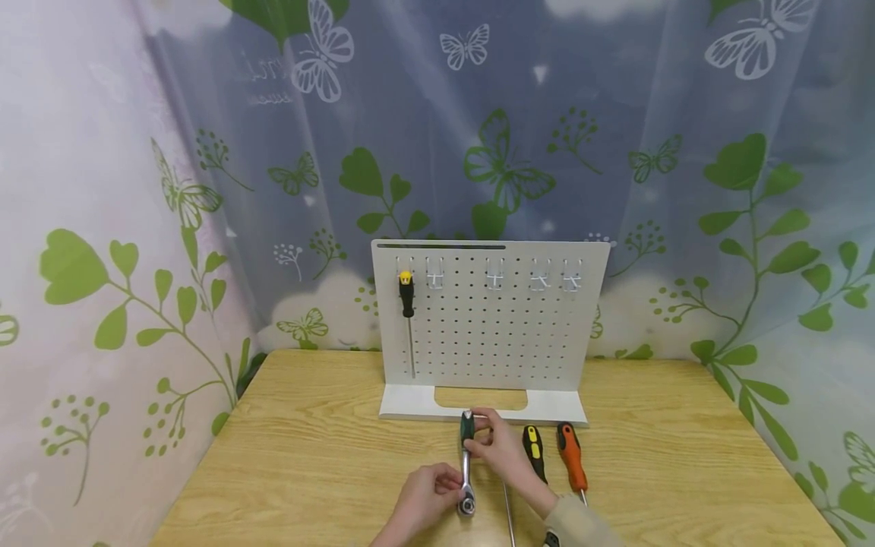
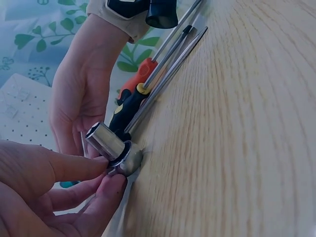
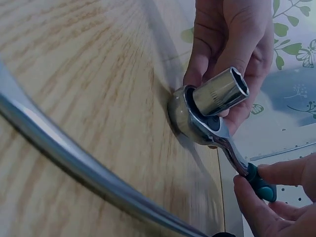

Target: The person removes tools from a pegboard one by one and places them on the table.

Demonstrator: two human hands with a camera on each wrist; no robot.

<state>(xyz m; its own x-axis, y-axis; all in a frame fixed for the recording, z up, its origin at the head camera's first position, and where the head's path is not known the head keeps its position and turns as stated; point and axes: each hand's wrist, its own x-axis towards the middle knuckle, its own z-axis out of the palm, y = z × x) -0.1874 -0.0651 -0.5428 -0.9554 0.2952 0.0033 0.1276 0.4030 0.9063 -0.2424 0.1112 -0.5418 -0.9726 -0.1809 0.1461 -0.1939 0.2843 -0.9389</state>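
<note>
A ratchet wrench [image 1: 467, 465] with a dark green handle lies lengthwise between both hands over the table, its head towards me. Its silver socket [image 3: 222, 91] points upward from the round head. My left hand [image 1: 425, 495] pinches the head between thumb and fingers, just beside the socket. Up at the green handle [image 3: 260, 183], my right hand [image 1: 504, 450] holds the grip between thumb and fingers. Right of that hand lie a black-and-yellow screwdriver [image 1: 533, 448] and an orange-and-black screwdriver [image 1: 573, 460]. A thin metal shaft [image 1: 509, 516] shows below the right wrist; its other end is hidden.
A white pegboard [image 1: 506, 327] stands on the wooden table [image 1: 314, 433] behind the hands. One yellow-topped black screwdriver [image 1: 407, 296] hangs at its left; several clear hooks [image 1: 495, 275] line its upper part. A patterned curtain [image 1: 424, 121] hangs behind.
</note>
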